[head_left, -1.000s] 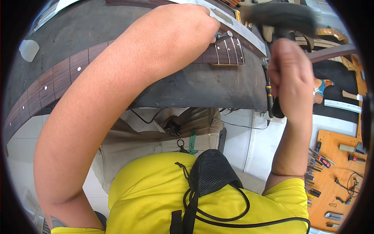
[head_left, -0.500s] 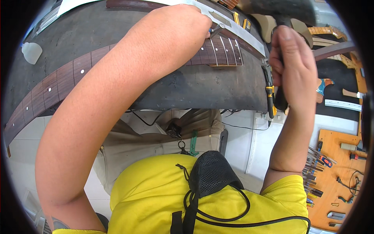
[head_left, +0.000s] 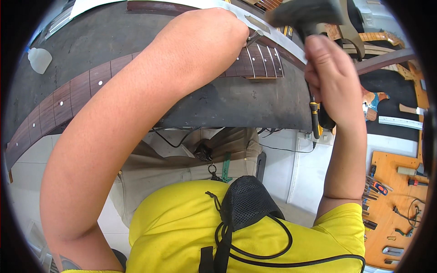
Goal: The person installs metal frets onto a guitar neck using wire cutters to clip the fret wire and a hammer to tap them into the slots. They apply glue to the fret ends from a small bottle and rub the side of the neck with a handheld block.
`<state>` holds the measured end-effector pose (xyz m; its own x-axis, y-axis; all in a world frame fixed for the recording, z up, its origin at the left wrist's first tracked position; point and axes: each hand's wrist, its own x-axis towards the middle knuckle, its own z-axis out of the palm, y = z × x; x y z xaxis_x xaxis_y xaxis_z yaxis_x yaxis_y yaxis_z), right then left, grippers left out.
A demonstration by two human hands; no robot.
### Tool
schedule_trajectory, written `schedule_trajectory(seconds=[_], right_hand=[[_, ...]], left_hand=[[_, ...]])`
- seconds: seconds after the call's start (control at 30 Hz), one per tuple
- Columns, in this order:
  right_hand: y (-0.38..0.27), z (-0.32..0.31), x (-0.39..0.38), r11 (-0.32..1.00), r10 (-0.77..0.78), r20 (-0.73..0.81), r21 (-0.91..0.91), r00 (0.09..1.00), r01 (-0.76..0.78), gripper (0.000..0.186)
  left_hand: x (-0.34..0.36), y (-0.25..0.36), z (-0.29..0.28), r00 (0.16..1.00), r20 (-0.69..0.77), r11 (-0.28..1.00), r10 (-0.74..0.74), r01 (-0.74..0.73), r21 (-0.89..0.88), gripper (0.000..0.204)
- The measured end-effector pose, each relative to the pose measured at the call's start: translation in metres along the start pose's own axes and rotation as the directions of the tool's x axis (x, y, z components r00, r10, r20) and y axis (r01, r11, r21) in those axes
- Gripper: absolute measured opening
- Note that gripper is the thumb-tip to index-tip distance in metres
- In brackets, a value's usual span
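Observation:
A dark wooden guitar fretboard (head_left: 236, 70) with pale dots lies along the near side of the black-topped bench. Shiny frets sit across its right end; the part to the left shows bare slots. My left hand (head_left: 211, 38) is closed above the fretboard, its fingers mostly hidden behind the back of the hand. From it sticks a small metal tool (head_left: 256, 37), whose kind I cannot make out. In a closed grip my right hand (head_left: 331, 75) holds a hammer (head_left: 304, 16) by its dark handle. The hammer head is raised and blurred, to the right of the metal tool.
Yellow-and-black pliers (head_left: 315, 116) lie at the bench's right edge. A translucent bottle (head_left: 39, 60) is at far left. A long metal bar (head_left: 277, 38) lies behind the fretboard. Guitar necks (head_left: 380, 37) are at upper right, above a wooden tool board (head_left: 382, 214) with several tools.
My right hand and the hammer have moved left, closer to my left hand. The left hand has shifted very slightly; the fretboard shows a little shift to the right on its left part.

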<state>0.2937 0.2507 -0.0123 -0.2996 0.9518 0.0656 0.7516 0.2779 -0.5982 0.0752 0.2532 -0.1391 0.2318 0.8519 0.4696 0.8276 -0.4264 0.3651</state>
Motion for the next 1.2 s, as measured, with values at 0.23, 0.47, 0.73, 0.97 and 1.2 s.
schedule_trajectory(seconds=[0.23,0.47,0.73,0.97,1.2], right_hand=[[0.005,0.001,0.002,0.994,0.060,0.150,-0.096,0.987,-0.045,0.048],[0.009,0.010,-0.010,0.996,-0.029,0.026,-0.081,0.999,0.031,0.045],[0.009,0.006,-0.023,0.993,-0.009,0.024,-0.117,1.000,0.012,0.052],[0.022,0.006,-0.044,0.994,-0.057,-0.039,0.088,0.998,0.060,0.040],[0.073,-0.011,-0.067,0.990,0.010,-0.215,0.140,0.977,0.021,0.034]], left_hand=[[-0.002,-0.002,0.003,0.999,-0.003,0.999,0.036,-0.036,0.037,0.021],[-0.005,-0.001,0.000,0.998,-0.015,0.999,0.053,-0.053,-0.011,0.019],[-0.008,-0.002,-0.001,0.987,-0.049,0.988,0.155,-0.155,0.004,0.020],[-0.008,0.003,-0.003,0.955,-0.107,0.960,0.275,-0.279,-0.020,0.018],[-0.003,0.001,-0.008,0.952,-0.162,0.953,0.259,-0.279,-0.118,0.021]])
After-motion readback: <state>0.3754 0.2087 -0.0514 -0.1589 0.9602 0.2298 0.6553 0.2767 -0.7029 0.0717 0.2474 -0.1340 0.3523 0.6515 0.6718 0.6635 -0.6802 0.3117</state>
